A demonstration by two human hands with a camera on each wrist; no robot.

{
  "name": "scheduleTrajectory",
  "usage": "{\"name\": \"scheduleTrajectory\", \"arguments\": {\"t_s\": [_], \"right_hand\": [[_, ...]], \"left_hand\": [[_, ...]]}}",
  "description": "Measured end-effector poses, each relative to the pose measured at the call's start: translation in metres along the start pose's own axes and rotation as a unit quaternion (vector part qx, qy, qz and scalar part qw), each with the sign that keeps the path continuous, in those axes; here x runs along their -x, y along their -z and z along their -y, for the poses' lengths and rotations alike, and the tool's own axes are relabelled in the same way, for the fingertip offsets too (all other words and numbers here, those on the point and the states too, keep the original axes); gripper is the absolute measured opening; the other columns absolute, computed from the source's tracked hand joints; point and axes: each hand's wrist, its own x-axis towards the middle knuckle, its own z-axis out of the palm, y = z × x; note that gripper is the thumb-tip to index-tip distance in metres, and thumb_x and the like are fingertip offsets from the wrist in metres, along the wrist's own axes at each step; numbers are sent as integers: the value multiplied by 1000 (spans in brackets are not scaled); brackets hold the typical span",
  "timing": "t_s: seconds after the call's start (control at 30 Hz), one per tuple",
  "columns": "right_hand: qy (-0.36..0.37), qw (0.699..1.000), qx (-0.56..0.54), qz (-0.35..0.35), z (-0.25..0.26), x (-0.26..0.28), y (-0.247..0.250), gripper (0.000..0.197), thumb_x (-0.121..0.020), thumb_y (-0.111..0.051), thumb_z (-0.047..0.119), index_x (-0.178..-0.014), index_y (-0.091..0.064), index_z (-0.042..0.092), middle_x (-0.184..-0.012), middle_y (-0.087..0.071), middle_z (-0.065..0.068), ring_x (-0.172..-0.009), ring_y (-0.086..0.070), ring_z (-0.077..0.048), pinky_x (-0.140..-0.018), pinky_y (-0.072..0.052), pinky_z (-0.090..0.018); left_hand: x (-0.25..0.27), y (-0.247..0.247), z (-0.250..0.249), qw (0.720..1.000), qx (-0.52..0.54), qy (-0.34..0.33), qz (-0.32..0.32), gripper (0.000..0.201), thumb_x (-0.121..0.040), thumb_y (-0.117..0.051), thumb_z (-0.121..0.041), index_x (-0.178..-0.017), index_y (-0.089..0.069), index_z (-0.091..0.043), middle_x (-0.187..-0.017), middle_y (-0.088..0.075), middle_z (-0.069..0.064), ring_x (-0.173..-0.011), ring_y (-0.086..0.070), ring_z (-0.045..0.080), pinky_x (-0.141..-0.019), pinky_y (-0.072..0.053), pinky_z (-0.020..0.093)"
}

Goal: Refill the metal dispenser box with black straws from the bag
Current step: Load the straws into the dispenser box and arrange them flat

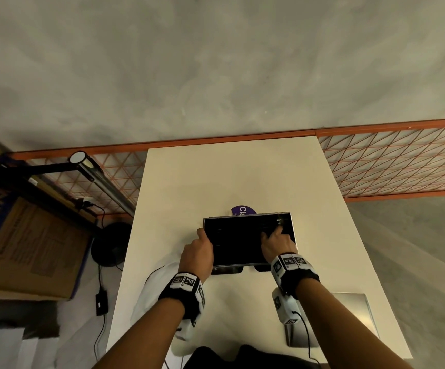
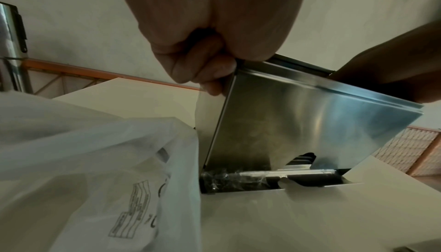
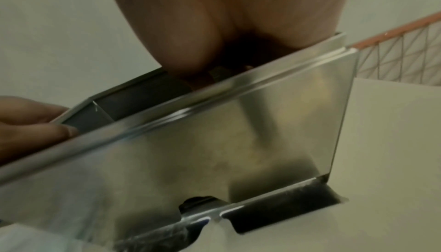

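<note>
Metal dispenser box (image 1: 248, 239) stood open-topped near the centre of the white worktop (image 1: 322, 209), its interior dark in the head view. Left hand (image 1: 197, 253) was at the box's 9 o'clock edge; in the left wrist view its fingers (image 2: 205, 67) were curled against the upper left corner of the steel wall, gripping the rim. Right hand (image 1: 277, 242) reached down into the box at its 3 o'clock side; the fingers were inside the opening and hidden by the palm and front wall, so whether they were open or closed on anything could not be told. Black straws (image 2: 307, 176) showed in the dispensing slot along the base of the front panel, some in clear wrapping. A translucent white plastic bag (image 2: 95, 152) lay on the worktop at 7 o'clock from the box, just beside its left wall. A flat metal lid (image 1: 349, 315) lay on the worktop at 4 o'clock from the box, well apart from it. A purple object (image 1: 242, 210) with white lettering showed partly behind the box at 12 o'clock. Off the worktop at 9 o'clock stood a cardboard carton (image 1: 29, 235), and an orange wire-mesh rack (image 1: 402, 163) ran across at 12 to 2 o'clock.
</note>
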Motion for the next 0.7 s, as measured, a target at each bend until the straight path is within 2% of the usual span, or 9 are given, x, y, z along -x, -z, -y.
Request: {"name": "scheduleTrajectory", "arguments": {"t_s": [0.1, 0.23, 0.33, 0.4, 0.47, 0.57, 0.6, 0.63, 0.7], "right_hand": [[-9, 1000, 2, 11, 4, -4, 2, 56, -99, -41, 43, -139, -31, 5, -132, -52, -27, -118, -54, -43, -94, -44, -42], [-11, 999, -19, 24, 5, -10, 4, 56, -100, -42, 43, -139, -34, 4, -132, -52, -27, -119, -54, -43, -93, -43, -41], [0, 1000, -13, 13, 6, -11, 6, 54, -98, -46, 39, -136, -35, 2, -130, -53, -28, -117, -55, -43, -91, -45, -41], [18, 1000, 8, 3, 8, -8, 7, 57, -97, -48, 33, -140, -30, 0, -134, -48, -28, -118, -53, -43, -93, -45, -42], [78, 995, 63, -26, 13, -2, 10, 58, -96, -47, 27, -142, -26, -1, -137, -40, -26, -121, -48, -43, -98, -43, -44], [225, 961, 125, -98, 20, 9, 13, 37, -92, -49, 30, -122, -45, 9, -122, -46, -14, -112, -48, -35, -89, -47, -45], [278, 948, 129, -83, 23, 13, 11, 32, -92, -49, 36, -114, -50, 12, -116, -49, -10, -108, -50, -32, -86, -48, -43], [326, 936, 129, -37, 25, 16, 8, 30, -93, -49, 40, -108, -54, 14, -112, -53, -8, -105, -53, -30, -85, -48, -40], [364, 912, 166, 88, 27, 21, -2, 37, -95, -49, 47, -107, -61, 15, -110, -58, -8, -104, -58, -28, -85, -48, -36]], "left_hand": [[-1, 1, 0, 1000, 16, 1, -7, 43, -95, -47, -5, -135, -35, 2, -107, -70, 16, -96, -70, 40, -80, -54, 47], [-4, 1, 1, 1000, 16, 4, -8, 41, -96, -45, -5, -135, -36, 1, -108, -70, 16, -97, -70, 41, -81, -53, 47], [-8, 4, 0, 1000, 14, 7, -7, 40, -97, -44, -5, -136, -36, 2, -109, -70, 16, -98, -69, 40, -81, -52, 46], [-12, 6, 0, 1000, 11, 8, -1, 39, -97, -44, -5, -135, -36, 1, -109, -70, 16, -99, -69, 40, -81, -52, 46], [-17, 11, 0, 1000, 21, 16, 6, 33, -98, -43, -4, -130, -38, 0, -110, -69, 17, -99, -69, 41, -81, -52, 46], [-26, 19, -3, 999, 35, 23, 19, 27, -100, -42, -5, -126, -42, -1, -112, -69, 19, -102, -68, 43, -80, -51, 46], [-29, 22, -3, 998, 47, 30, 21, 24, -101, -41, -7, -125, -43, -1, -113, -68, 20, -103, -67, 44, -80, -50, 46], [-31, 23, -4, 997, 58, 37, 20, 23, -103, -40, -10, -123, -44, -2, -113, -68, 21, -103, -66, 44, -79, -50, 46], [-32, 23, -5, 997, 61, 43, 19, 22, -105, -39, -15, -122, -44, -3, -114, -68, 21, -104, -66, 44, -78, -50, 46]]}}
